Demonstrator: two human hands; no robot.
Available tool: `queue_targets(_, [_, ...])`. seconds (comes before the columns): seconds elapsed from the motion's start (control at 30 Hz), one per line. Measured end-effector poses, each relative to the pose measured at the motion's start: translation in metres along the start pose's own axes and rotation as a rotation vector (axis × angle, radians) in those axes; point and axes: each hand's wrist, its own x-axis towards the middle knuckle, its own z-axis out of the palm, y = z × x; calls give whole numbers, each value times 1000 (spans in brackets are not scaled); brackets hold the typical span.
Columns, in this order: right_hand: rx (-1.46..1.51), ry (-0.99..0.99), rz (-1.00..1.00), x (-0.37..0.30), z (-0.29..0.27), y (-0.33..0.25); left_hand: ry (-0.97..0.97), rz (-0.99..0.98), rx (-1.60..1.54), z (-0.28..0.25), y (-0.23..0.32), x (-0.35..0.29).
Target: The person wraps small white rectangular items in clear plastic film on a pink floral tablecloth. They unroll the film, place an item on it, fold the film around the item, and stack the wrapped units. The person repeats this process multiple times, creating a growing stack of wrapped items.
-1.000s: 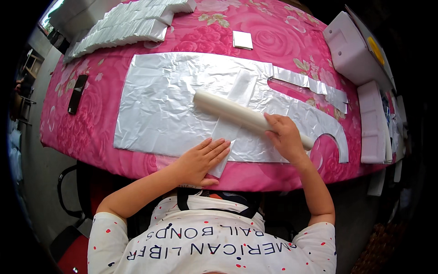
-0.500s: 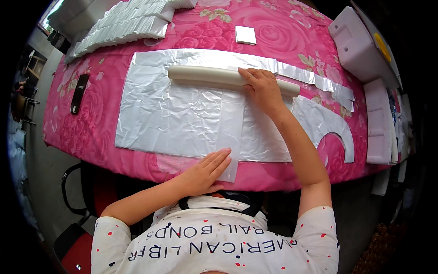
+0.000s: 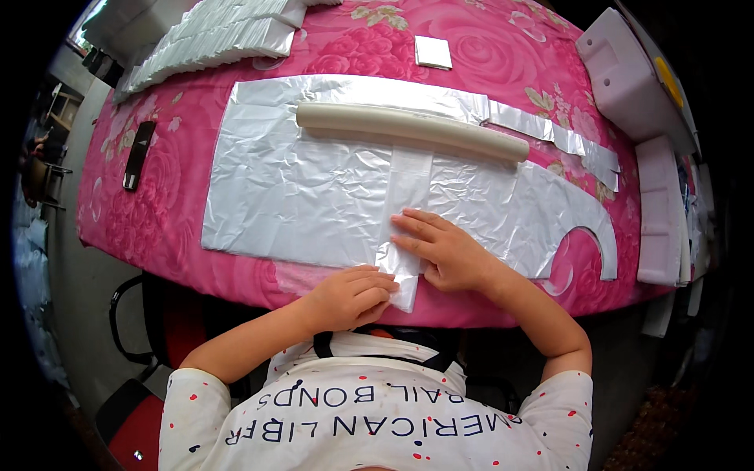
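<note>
A thin, silvery white plastic bag folded into a narrow strip (image 3: 410, 182) lies over a wide stack of crinkled plastic bags (image 3: 294, 204), its near end reaching past the stack's front edge. My left hand (image 3: 352, 298) has its fingers curled on the left edge of that near end, its thumb partly hidden. Just to the right, my right hand (image 3: 452, 250) lies on the strip with fingers stretched out and pressed lightly down. Beyond both hands a pale cream tube (image 3: 412, 129) rests across the stack and the strip's far end, untouched.
A pink flowered cloth (image 3: 149, 235) covers the table. At the far left stand rows of folded white bags (image 3: 212, 43); a black stapler-like object (image 3: 139, 155) lies nearer. One small folded square (image 3: 433, 52) sits at the back. White foam boxes (image 3: 628, 74) line the right side.
My right hand has let go of the tube and come back toward me onto the strip. My left hand, flat before, now curls its fingers at the strip's near end.
</note>
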Motion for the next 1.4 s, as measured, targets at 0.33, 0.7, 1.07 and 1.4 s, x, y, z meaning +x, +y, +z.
queue_targets(0.33, [-112, 287, 69, 4, 14, 6, -206, -54, 264, -31, -21, 32])
queue_targets(0.7, [30, 442, 253, 1, 13, 7, 34, -269, 158, -17, -31, 52])
queue_targets(1.07, [546, 196, 944, 34, -15, 27, 84, -240, 402, -3, -37, 63])
queue_targets(1.4, [131, 318, 794, 25, -6, 0, -104, -378, 459, 17, -34, 54])
